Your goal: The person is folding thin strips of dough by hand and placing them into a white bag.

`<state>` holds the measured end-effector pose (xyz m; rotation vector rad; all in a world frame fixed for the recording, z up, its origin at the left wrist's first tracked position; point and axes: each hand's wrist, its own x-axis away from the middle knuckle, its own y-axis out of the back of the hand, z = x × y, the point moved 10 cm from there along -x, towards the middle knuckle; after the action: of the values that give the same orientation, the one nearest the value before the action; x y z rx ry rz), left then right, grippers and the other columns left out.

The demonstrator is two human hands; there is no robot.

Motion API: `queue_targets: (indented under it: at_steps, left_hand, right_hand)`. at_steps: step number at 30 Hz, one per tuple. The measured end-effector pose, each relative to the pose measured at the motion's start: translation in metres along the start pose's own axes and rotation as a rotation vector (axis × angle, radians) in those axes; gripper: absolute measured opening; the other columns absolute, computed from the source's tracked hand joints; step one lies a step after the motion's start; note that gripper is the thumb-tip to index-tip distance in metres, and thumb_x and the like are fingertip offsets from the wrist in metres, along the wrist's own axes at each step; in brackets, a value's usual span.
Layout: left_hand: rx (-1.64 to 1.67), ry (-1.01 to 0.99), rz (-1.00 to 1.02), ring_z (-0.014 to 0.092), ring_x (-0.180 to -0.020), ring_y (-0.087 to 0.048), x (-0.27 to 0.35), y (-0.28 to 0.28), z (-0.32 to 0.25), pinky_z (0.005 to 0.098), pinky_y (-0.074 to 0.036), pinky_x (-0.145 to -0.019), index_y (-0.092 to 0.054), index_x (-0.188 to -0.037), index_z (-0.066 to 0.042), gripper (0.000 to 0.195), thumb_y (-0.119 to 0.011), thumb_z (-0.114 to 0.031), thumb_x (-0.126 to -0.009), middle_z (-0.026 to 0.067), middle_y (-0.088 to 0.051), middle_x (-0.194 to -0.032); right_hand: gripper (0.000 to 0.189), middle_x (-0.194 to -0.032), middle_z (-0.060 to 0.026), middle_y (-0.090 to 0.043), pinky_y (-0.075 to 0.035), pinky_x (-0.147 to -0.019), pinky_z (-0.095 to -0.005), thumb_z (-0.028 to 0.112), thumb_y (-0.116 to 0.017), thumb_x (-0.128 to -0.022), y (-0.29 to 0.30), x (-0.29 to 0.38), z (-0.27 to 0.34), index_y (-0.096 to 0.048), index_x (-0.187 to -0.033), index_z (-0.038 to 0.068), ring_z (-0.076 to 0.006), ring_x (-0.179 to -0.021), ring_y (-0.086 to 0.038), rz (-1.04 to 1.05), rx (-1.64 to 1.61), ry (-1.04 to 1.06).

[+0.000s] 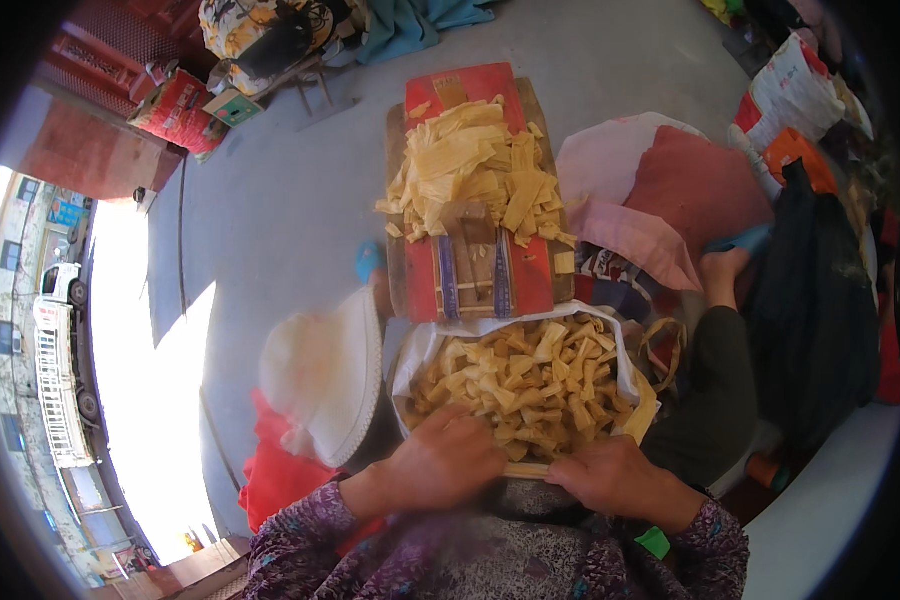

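Observation:
Close to my lap, a pale strip of dried corn husk [526, 470] stretches between my two hands. My left hand [446, 457], slightly blurred, has its fingers closed at one end of the strip. My right hand [611, 478] pinches the other end between thumb and fingers. Just beyond the hands, a white sack [399, 390] with its mouth spread wide holds many folded husk pieces [521, 367]. Past the sack, flat loose husk strips [465, 154] lie heaped on a red board [420, 277].
A white sun hat [322, 375] rests on red cloth [281, 480] at my left. Pink and red cloths [690, 180] lie right of the board. Farther off are a red sack [180, 109], a small box [232, 109] and a dark garment [802, 300]. A truck [64, 367] stands outside, left.

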<state>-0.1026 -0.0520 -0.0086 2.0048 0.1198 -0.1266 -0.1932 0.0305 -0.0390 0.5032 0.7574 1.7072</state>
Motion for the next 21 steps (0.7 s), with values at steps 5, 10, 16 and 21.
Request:
queue_targets:
  at_steps: [5, 10, 16, 21]
  left_hand:
    - [0.025, 0.229, -0.128, 0.027, -0.080, -0.062, -0.012, 0.023, 0.062, 0.0400, -0.051, -0.076, -0.070, -0.096, -0.007, 0.024, -0.071, -0.010, -0.072, 0.0088, -0.064, -0.086]
    - [0.003, 0.415, -0.452, 0.033, -0.076, -0.062, -0.029, 0.085, 0.117, 0.0422, -0.050, -0.070, -0.071, -0.100, -0.002, 0.015, -0.069, -0.007, -0.086, 0.0137, -0.065, -0.085]
    - [0.032, 0.520, -0.528, 0.033, -0.080, -0.064, -0.030, 0.079, 0.162, 0.0398, -0.052, -0.073, -0.071, -0.100, 0.000, 0.013, -0.067, -0.005, -0.088, 0.0166, -0.067, -0.086]
    - [0.258, 0.555, -0.449, 0.029, -0.085, -0.066, -0.001, 0.067, 0.141, 0.0379, -0.052, -0.077, -0.072, -0.102, 0.000, 0.017, -0.068, -0.012, -0.091, 0.0156, -0.070, -0.094]
  right_hand:
    - [0.013, -0.070, -0.0115, -0.062, -0.049, -0.052, -0.0391, 0.010, -0.074, -0.084, 0.039, -0.052, -0.055, -0.063, -0.089, 0.006, -0.0297, -0.061, -0.064, -0.134, 0.093, -0.075]
    - [0.014, -0.075, -0.0145, -0.065, -0.051, -0.055, -0.0391, 0.010, -0.073, -0.086, 0.102, -0.117, -0.067, -0.063, -0.092, 0.002, -0.0323, -0.064, -0.066, -0.486, 0.035, 0.006]
    - [0.009, -0.073, -0.0162, -0.064, -0.049, -0.053, -0.0384, 0.009, -0.069, -0.091, 0.104, -0.152, -0.087, -0.063, -0.093, 0.002, -0.0322, -0.062, -0.065, -0.454, 0.221, -0.006]
    - [0.009, -0.074, -0.0168, -0.064, -0.049, -0.054, -0.0386, 0.009, -0.069, -0.092, 0.091, -0.101, -0.120, -0.064, -0.095, 0.002, -0.0322, -0.064, -0.066, -0.428, 0.170, -0.202]
